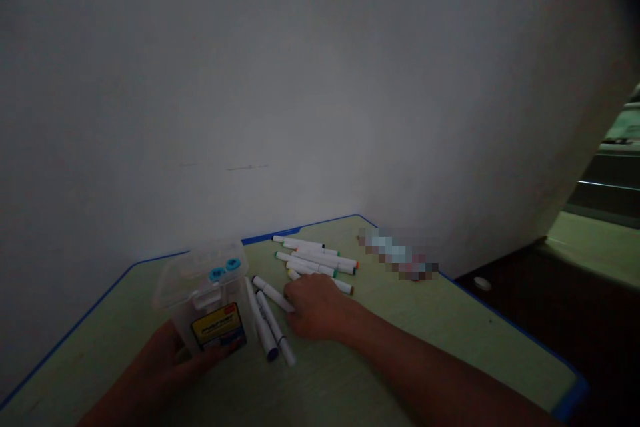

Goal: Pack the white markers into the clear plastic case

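My left hand [160,363] grips the lower corner of a clear plastic marker case [200,280], whose lid has blue clips and whose front has a yellow-and-black label. My right hand [315,307] lies palm down among white-barrelled markers, its fingertips on the end of one white marker [273,293]. Whether those fingers hold it, I cannot tell. Two more markers [265,323] lie beside the case, one with a dark purple cap. A loose group of several markers [315,258] with coloured ends spreads just past my right hand.
The pale green desk [400,340] has blue edging and stands against a white wall [250,93]. A pixelated, blurred object [397,253] lies at the desk's back right. Beyond the right edge is a dark surface [510,300] with a small white disc [483,283].
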A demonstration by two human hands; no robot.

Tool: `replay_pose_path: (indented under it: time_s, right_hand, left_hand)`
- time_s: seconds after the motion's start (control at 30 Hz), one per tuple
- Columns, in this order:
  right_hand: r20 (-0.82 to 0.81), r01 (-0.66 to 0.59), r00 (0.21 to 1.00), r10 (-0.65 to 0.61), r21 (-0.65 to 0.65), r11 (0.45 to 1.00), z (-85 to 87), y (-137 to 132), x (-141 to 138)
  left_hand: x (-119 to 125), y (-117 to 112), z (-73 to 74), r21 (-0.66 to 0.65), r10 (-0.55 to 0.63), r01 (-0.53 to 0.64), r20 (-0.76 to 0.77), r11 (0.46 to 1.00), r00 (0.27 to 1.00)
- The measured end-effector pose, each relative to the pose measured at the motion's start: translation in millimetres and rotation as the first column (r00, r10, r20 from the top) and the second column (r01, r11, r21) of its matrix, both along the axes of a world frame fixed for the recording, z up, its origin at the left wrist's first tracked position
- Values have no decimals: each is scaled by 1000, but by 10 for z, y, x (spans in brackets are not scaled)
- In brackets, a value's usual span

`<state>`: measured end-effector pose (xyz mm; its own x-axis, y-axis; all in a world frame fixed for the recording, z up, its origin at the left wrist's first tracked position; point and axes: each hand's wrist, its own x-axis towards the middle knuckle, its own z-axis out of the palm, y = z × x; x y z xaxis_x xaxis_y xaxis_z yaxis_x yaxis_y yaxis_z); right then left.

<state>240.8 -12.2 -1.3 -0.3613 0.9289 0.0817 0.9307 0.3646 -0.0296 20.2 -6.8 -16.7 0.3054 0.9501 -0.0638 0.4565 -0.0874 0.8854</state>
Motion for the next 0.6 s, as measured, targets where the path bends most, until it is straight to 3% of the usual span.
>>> replay_pose_path:
  time_s: [0.33, 0.5, 0.6]
  right_hand:
    - [-17, -19, 1000, 19, 3, 1000, -17, 20, 8]
    - [-20, -18, 1000, 18, -18, 1000, 26, 13, 0]
    - [-22, -28, 999, 28, -21, 999, 26, 27, -1]
  left_hand:
    - [-134, 162, -165, -5, 23, -23, -52, 1000, 998]
    - [-116, 120, -191, 112, 143, -135, -64, 984, 988]
    - [-112, 117, -189, 168, 157, -137, -113, 976, 981]
